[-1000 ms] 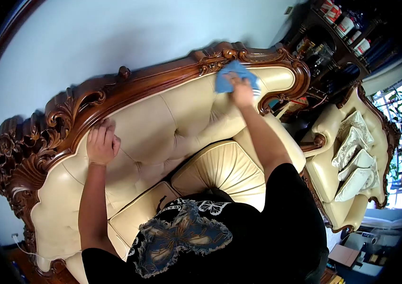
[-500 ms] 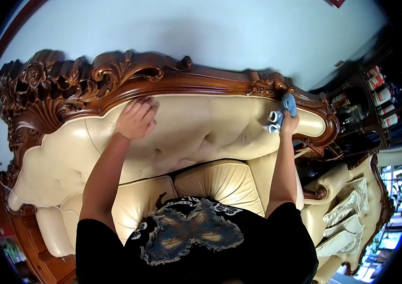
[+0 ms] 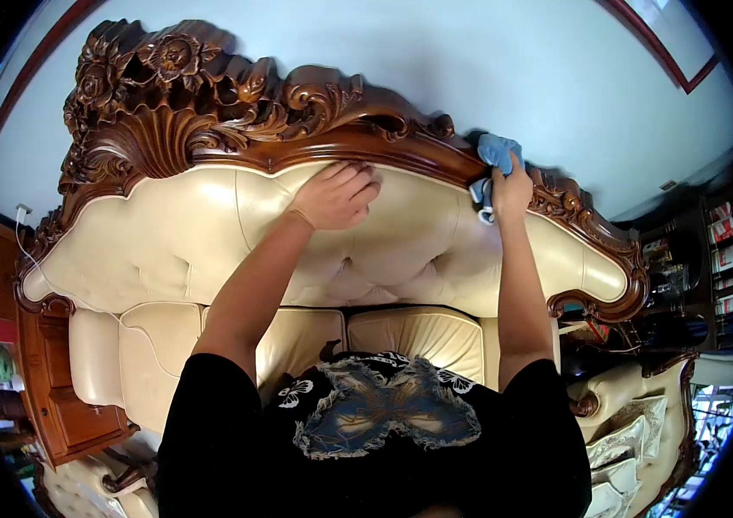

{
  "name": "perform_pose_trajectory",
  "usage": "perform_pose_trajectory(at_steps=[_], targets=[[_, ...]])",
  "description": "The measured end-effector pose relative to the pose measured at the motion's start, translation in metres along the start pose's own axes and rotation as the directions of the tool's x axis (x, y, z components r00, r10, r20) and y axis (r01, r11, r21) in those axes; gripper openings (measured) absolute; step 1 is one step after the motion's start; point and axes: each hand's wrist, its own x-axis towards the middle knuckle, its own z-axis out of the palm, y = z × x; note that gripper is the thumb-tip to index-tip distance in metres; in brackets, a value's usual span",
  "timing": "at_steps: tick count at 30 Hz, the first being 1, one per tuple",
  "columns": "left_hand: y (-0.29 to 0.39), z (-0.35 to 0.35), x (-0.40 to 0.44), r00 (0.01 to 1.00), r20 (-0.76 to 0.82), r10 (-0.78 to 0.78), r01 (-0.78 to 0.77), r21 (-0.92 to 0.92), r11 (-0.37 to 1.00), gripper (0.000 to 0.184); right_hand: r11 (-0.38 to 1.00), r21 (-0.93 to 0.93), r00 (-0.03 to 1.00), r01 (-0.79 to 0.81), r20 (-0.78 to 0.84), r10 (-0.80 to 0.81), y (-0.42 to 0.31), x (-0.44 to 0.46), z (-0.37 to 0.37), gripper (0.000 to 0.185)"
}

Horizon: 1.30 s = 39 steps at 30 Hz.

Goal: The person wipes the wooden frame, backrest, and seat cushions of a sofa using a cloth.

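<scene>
My right hand (image 3: 513, 188) grips a bunched blue cloth (image 3: 498, 153) with white edging at one lower fold. It presses the cloth to the top of the carved wooden rail (image 3: 440, 157) of a sofa, right of centre. My left hand (image 3: 338, 195) rests on the cream leather backrest (image 3: 284, 237), just under the rail. Its fingers are loosely bent, point to the right and hold nothing that I can see; the fingertips are partly hidden. The sofa's seat cushions (image 3: 418, 337) lie below my arms.
A tall carved crest (image 3: 159, 112) rises on the left of the rail. A white cable (image 3: 137, 328) hangs over the left end of the sofa. Dark shelves (image 3: 699, 276) stand at the right, above another sofa with cushions (image 3: 621, 449). Framed pictures hang on the wall.
The view has shifted left and drawn nearer the rail. My right hand has raised the cloth from beside the backrest onto the rail's top. My left hand stays at the backrest's upper edge.
</scene>
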Motion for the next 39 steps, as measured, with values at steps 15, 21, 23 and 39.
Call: perform_pose_trajectory(at_steps=[15, 21, 23, 39], targets=[[-0.001, 0.001, -0.002, 1.000, 0.002, 0.017, -0.017, -0.015, 1.000, 0.035, 0.553, 0.763, 0.938, 0.334, -0.328, -0.114, -0.113, -0.049, -0.040, 0.045], [-0.002, -0.001, -0.002, 0.999, 0.020, 0.030, -0.030, -0.015, 0.999, 0.034, 0.922, 0.019, 0.916, 0.386, 0.107, -0.385, -0.158, -0.034, -0.011, 0.059], [-0.001, -0.001, -0.002, 0.999, -0.024, 0.034, -0.035, -0.015, 0.999, 0.033, 0.928, -0.002, 0.906, 0.372, 0.218, -0.363, -0.162, -0.017, -0.018, 0.062], [0.001, 0.000, -0.003, 0.999, -0.054, 0.009, -0.011, -0.029, 1.000, 0.028, 0.651, 0.728, 0.974, 0.217, -0.120, -0.191, -0.107, -0.039, -0.062, 0.057]])
